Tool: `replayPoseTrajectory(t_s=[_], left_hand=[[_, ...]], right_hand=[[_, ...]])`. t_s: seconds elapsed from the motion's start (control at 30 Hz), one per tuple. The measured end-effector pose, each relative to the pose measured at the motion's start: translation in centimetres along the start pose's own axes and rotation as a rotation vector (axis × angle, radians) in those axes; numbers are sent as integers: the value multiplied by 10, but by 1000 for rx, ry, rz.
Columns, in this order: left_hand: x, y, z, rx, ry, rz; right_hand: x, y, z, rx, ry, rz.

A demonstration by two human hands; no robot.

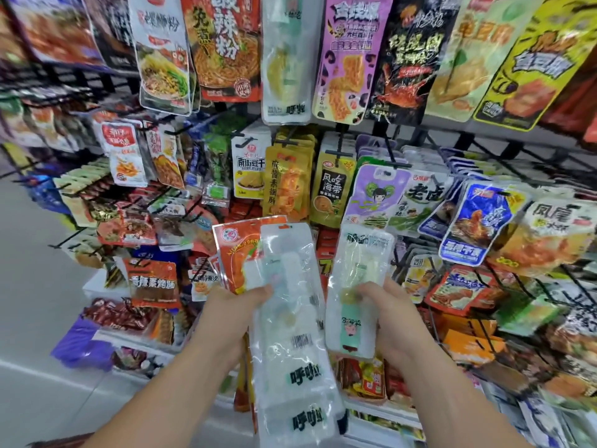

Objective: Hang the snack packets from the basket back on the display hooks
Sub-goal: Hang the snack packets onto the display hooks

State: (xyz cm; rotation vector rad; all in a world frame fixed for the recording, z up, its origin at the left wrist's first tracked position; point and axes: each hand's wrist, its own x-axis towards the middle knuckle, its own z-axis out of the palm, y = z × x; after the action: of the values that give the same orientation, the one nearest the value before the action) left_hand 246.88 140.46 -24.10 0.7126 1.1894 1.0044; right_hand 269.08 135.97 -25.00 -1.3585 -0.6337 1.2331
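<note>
"风吃海带" on a black-and-yellow packet [332,189], "老卤" on a green-and-white packet [420,202], "呼啦" on the long clear packet [298,360]

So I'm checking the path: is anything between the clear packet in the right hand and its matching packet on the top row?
Nothing visible does. The right hand holds the clear packet in front of the display; the matching packet hangs above, with nothing before it. Its hook is cut off at the top edge.
</note>
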Motion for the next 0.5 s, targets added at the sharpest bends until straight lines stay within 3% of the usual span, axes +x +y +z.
replayPoseTrajectory(t_s=[0.5], left_hand=[[-17, 29, 2, -5, 98, 138]], right_hand=[[-7, -58, 4, -85, -36, -200]])
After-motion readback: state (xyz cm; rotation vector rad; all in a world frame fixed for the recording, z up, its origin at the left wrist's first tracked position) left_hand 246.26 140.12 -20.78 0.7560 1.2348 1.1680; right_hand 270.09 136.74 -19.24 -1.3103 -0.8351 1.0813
